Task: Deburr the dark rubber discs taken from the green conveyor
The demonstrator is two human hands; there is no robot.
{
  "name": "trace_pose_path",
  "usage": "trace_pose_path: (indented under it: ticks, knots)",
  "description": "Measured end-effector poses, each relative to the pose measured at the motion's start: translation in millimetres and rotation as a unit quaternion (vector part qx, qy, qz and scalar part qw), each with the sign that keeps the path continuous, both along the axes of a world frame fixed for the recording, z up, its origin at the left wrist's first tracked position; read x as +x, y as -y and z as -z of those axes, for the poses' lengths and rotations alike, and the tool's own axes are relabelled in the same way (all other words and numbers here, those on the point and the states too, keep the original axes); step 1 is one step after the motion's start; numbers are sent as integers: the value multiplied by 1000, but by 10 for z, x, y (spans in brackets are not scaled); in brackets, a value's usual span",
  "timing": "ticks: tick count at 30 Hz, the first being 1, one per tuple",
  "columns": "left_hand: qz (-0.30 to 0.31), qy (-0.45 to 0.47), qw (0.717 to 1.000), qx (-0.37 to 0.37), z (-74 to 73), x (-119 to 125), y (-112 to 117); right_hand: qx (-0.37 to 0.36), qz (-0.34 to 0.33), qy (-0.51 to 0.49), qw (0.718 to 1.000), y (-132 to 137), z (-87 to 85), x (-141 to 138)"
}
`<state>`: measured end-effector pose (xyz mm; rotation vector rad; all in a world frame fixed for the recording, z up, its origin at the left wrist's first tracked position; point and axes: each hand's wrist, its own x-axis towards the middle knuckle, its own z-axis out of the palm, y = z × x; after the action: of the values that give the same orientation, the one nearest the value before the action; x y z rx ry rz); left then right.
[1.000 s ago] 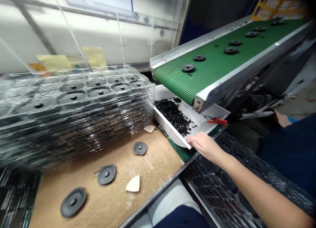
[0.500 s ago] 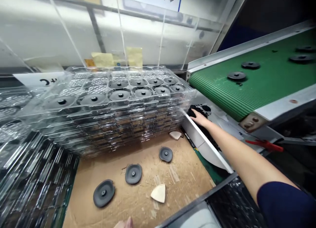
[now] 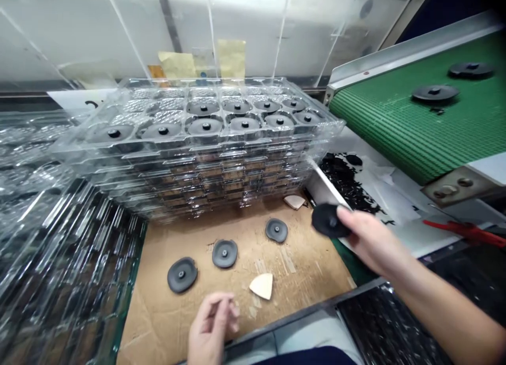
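Brown cardboard [image 3: 154, 317] lies under the loosely curled, seemingly empty left hand [image 3: 211, 325], the right hand [image 3: 371, 241] pinches a black disc [image 3: 324, 220] near the white box [image 3: 319, 188], and beyond are clear trays [image 3: 241, 170], left a paper [image 3: 70, 99] with unreadable writing, right a green belt [image 3: 395, 125].
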<state>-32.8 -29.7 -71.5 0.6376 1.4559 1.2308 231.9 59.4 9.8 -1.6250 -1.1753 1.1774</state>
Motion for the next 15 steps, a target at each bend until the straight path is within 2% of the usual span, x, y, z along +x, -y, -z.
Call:
trace_pose_path:
  ticks: [1, 3, 4, 7, 9, 10, 11, 12, 15]
  knots:
    - [6, 27, 999, 19, -82, 96, 10, -37, -31, -39, 998, 173, 23, -188]
    - [44, 144, 985, 79, -220, 266, 61, -99, -77, -101, 987, 477, 89, -531]
    - [71, 183, 977, 81, -274, 325, 97, -132, -88, -144, 977, 603, 126, -676]
    - [132, 249, 959, 33, -362, 364, 217, -214, -64, -320, 921, 872, 226, -1001]
    - [121, 259, 958, 13, -367, 302, 291, -233, -35, -416, 879, 986, 277, -1154]
    - [103, 256, 961, 11, -358, 260, 324, -231, -31, -435, 870, 1031, 296, -1218]
    - [85, 250, 965, 8, -346, 217, 354, -229, -36, -436, 870, 1070, 313, -1272]
    - [71, 241, 968, 3, -333, 174, 380, -221, -55, -407, 885, 1102, 327, -1313]
    - [36, 233, 972, -7, -307, 57, 442, -154, -142, -212, 954, 1120, 383, -1331]
